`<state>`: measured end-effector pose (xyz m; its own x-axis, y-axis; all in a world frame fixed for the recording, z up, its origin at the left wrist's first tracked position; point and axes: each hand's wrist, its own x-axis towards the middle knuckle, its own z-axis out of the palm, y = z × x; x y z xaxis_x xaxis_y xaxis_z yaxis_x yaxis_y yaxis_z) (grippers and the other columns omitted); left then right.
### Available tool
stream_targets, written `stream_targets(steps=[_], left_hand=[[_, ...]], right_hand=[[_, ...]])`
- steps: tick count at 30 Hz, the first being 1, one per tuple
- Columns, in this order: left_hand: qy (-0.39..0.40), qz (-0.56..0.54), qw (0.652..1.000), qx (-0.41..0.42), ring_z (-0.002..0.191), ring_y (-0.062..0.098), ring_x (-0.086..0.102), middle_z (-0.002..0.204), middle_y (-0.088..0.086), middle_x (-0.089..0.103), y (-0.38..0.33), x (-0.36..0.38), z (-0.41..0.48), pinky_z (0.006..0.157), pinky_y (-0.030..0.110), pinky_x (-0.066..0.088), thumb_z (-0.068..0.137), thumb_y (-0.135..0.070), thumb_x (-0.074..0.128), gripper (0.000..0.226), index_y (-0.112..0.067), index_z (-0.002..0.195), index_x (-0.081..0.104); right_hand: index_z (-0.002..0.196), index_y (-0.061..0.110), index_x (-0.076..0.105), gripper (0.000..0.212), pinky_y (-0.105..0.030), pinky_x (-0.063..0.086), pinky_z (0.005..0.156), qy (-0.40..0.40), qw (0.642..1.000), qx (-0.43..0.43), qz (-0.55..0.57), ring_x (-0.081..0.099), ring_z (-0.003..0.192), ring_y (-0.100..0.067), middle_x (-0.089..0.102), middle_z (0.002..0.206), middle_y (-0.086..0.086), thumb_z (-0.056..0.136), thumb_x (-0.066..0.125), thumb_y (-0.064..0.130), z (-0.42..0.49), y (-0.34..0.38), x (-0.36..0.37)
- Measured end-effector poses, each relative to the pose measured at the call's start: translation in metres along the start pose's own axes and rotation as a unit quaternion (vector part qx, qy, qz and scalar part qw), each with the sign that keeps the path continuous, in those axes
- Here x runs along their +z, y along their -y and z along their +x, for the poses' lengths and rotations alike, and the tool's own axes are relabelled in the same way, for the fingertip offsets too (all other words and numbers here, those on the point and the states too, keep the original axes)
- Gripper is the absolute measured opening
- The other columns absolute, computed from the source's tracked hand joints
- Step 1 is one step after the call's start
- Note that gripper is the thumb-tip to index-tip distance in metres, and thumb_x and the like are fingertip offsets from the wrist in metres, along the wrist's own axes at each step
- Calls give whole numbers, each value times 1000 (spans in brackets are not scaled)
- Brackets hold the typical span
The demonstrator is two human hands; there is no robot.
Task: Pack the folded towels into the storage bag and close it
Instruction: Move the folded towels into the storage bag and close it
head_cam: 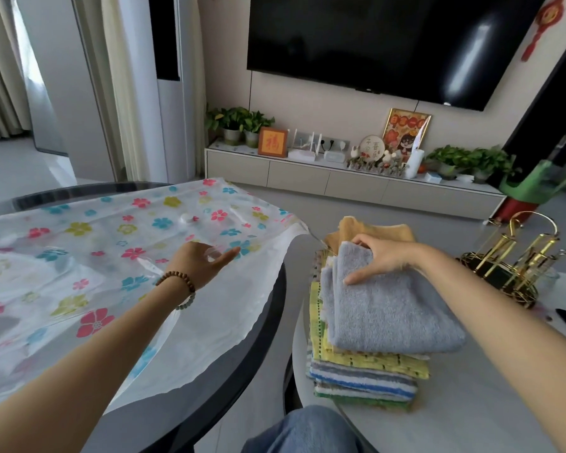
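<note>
Your towel stack (pixel 366 364) sits right of centre, near edge of a pale round table (pixel 471 403), w/ a grey towel (pixel 392 312) on top. Your right hand (pixel 378 256) is on that grey towel's far end: fingers curled over the far-left corner, thumb pressed flat on top. Storage bag (pixel 118 256), clear w/ flower print, lies flat on the dark round table (pixel 236 371) to the left, its open edge facing the stack. Your left hand (pixel 203 259) rests at the bag's mouth, fingers together, partly under the clear film. Gold rack (pixel 517 263) far right.
</note>
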<state>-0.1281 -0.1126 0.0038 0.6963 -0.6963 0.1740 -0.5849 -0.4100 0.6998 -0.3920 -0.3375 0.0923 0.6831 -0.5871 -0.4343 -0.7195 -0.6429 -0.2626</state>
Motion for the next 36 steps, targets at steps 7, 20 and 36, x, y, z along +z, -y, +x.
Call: stream_targets(steps=[7, 20, 36], left_hand=[[-11, -14, 1000, -3, 61, 21, 61, 63, 3, 66, 3, 9, -2, 59, 29, 48, 75, -61, 54, 54, -11, 80, 73], [-14, -23, 1000, 8, 56, 18, 61, 55, -2, 63, 9, 13, -7, 50, 23, 40, 63, -75, 41, 71, -13, 76, 73], [-14, -14, 1000, -12, 54, 14, 56, 59, -1, 61, 5, 14, -9, 49, 22, 41, 59, -78, 38, 82, -9, 86, 73]], right_hand=[[142, 28, 30, 118, -32, 35, 108, 1, 1000, -24, -5, 38, 129, -11, 39, 137, 15, 43, 77, 73, -1, -8, 12], [117, 31, 49, 78, -30, 39, 98, -18, 999, -46, 3, 47, 115, -11, 48, 121, 13, 53, 83, 59, -2, -9, 15], [134, 47, 44, 83, -30, 28, 103, -25, 991, -124, -35, 34, 118, -11, 40, 120, 3, 62, 83, 49, -11, 0, 11]])
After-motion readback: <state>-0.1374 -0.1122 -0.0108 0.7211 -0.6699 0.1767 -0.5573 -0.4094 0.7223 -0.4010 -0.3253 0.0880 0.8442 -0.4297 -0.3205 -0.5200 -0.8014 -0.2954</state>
